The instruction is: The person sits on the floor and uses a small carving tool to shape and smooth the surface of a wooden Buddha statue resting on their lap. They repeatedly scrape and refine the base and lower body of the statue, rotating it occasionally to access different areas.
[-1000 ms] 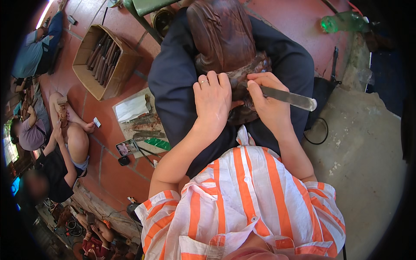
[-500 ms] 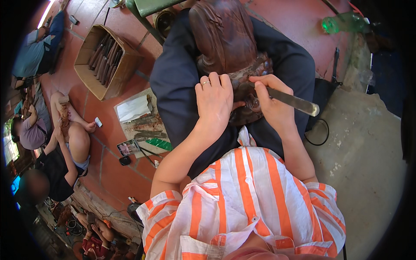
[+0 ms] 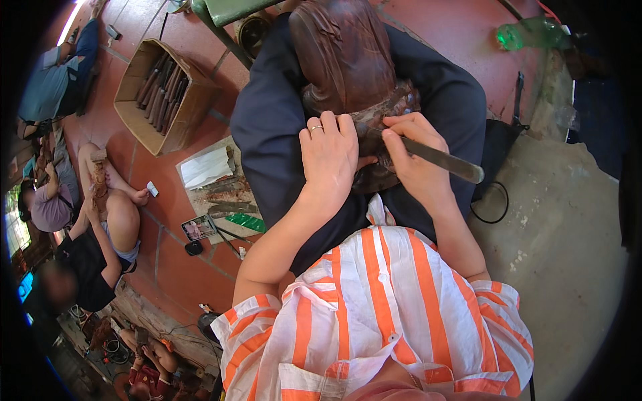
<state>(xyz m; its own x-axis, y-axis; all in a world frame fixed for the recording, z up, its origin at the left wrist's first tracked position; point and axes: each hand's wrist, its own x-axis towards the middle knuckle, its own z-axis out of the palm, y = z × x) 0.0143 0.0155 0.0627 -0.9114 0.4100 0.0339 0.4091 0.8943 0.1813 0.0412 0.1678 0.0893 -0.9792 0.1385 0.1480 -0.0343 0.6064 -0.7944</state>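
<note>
A dark brown wooden carving point(image 3: 344, 60) lies between my thighs, its broad smooth part away from me and its finely carved part towards me. My left hand point(image 3: 329, 150), with a ring on one finger, is closed over the carving's near left side, the thumb reaching round it. My right hand point(image 3: 421, 157) grips a flat metal carving tool point(image 3: 449, 162) like a pen. The tool's rounded end sticks out to the right. Its working tip, by the carved detail, is hidden behind my fingers.
On the left stands a cardboard box point(image 3: 144, 127) of wooden-handled tools. Nearer lie a board point(image 3: 200, 194) with paper and tools, and a phone point(image 3: 198, 228). A green bottle point(image 3: 531, 35) is at the far right. Other people sit on the left, one holding a carving point(image 3: 99, 177).
My right hand and the tool have shifted slightly left, and the tool's outer end sits a little lower. The left hand keeps its hold, moving barely.
</note>
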